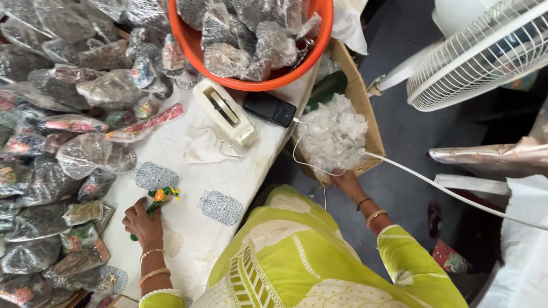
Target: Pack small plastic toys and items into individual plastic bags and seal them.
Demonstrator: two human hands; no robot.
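My left hand (142, 221) rests on the white patterned cloth (205, 177) and grips a small green, yellow and orange toy figure (160, 197). My right hand (345, 181) reaches down off the table's side into a cardboard box (359, 97), touching the heap of clear plastic bags (333, 134) in it. I cannot see what the fingers of that hand close on. My green and yellow garment (297, 256) fills the lower middle.
Many clear-wrapped packets (57, 142) pile along the left. An orange tub (251, 82) of more packets stands at the top. Beside it lie a cream tape dispenser (225, 111) and a black device (270, 108) with a white cable. A white fan (485, 51) stands at the right.
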